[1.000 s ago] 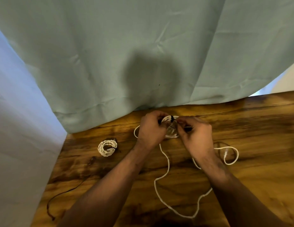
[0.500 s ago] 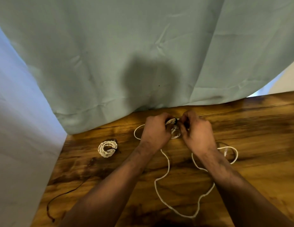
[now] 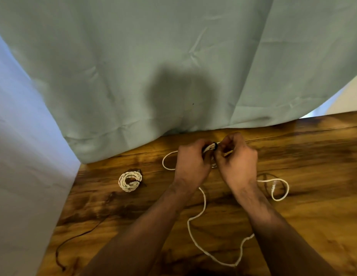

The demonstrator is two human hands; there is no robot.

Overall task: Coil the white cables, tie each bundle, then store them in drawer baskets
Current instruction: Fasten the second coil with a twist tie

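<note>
- Your left hand (image 3: 190,162) is gripping the white bundle (image 3: 209,148) near the table's (image 3: 313,176) far edge; your right hand (image 3: 238,162) is pinching its black tie (image 3: 215,145)
- The cable is seeming light, soft and springy: hold across all loops
- No drawer basket is showing; one tied coil (image 3: 130,180) is lying apart

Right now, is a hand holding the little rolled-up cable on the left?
No, the coiled bundle lies untouched on the table, apart from the left hand and right hand.

Bare to frame edge: left forearm (image 3: 145,226), right forearm (image 3: 273,224); 2 hands bare: left hand (image 3: 190,163), right hand (image 3: 238,165)
</note>
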